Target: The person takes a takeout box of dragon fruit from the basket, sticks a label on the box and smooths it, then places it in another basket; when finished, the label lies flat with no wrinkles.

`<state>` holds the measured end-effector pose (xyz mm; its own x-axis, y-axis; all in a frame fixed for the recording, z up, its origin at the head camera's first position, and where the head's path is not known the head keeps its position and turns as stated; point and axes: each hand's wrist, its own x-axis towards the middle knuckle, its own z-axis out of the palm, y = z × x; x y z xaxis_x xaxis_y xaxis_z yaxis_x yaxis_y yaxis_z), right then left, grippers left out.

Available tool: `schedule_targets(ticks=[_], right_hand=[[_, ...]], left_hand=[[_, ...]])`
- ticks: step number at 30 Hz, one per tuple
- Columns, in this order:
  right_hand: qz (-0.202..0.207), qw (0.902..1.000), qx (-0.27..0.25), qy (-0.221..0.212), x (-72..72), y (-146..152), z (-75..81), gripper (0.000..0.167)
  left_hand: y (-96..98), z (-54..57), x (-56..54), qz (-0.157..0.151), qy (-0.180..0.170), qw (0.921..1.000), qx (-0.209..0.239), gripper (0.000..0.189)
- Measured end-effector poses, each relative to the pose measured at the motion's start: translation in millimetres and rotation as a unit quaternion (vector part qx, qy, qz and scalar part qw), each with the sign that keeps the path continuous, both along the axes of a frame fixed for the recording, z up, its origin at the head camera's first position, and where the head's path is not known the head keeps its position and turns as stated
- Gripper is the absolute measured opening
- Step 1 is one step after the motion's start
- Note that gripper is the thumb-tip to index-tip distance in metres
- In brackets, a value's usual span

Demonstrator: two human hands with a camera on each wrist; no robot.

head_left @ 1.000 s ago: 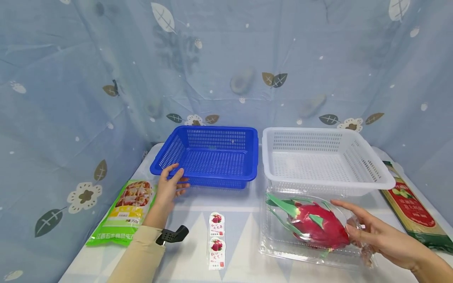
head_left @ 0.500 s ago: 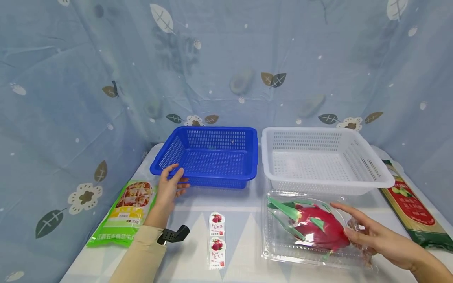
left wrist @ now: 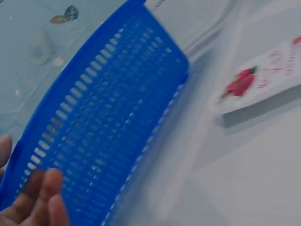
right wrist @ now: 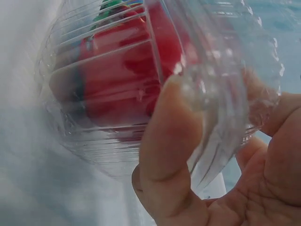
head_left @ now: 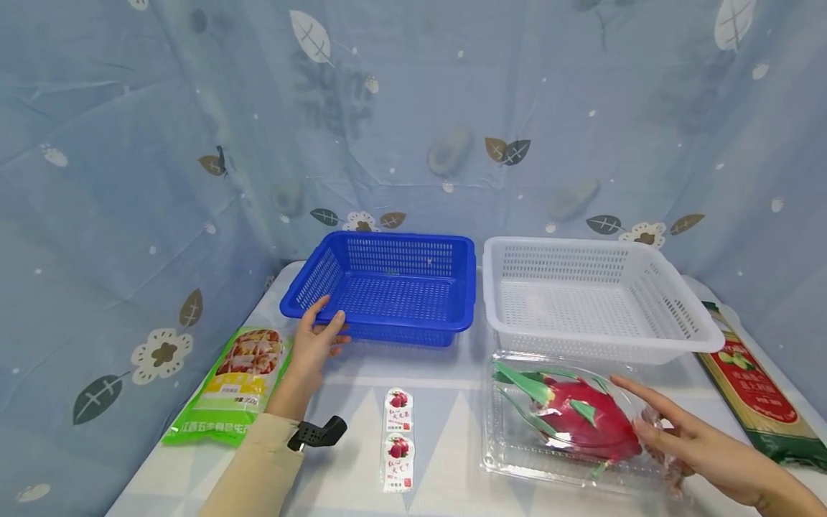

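A clear plastic clamshell box (head_left: 517, 459) with a red dragon fruit (head_left: 591, 420) inside, green scales showing, is at the front right. My right hand (head_left: 704, 445) grips the box's right end, index finger stretched over the lid. In the right wrist view the thumb (right wrist: 171, 136) presses the box's edge, with other fingers behind the plastic. My left hand (head_left: 316, 345) is at the front left corner of a blue basket (head_left: 413, 322), fingers loosely spread at the rim. In the left wrist view its fingertips (left wrist: 52, 181) overlap the basket's slotted wall.
A white basket (head_left: 594, 343) stands right of the blue one, behind the box. A strip of two dragon fruit labels (head_left: 398, 441) lies between my hands. A green food bag (head_left: 232, 388) lies at left, a spaghetti pack (head_left: 762, 388) at right. A patterned curtain (head_left: 413, 108) hangs behind.
The head view has shifted slightly. The box has moved a little within my right hand's grip, and my left thumb and index finger have spread a bit at the blue basket.
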<state>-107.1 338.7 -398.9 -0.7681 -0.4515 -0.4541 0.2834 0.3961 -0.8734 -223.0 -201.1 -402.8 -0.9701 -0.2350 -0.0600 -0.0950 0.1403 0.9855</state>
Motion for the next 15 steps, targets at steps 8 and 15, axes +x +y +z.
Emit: schedule_targets(ticks=[8, 15], right_hand=[[-0.028, 0.996, 0.074, 0.041, 0.4, 7.5, 1.7, 0.067], [-0.026, 0.993, 0.106, 0.045, 0.6, 8.6, 4.7, 0.071]], left_hand=[[17.4, -15.1, 43.7, 0.01, 0.11, 0.9697, -0.218, 0.057], [21.1, -30.9, 66.6, -0.082, 0.068, 0.9432, -0.315, 0.045]])
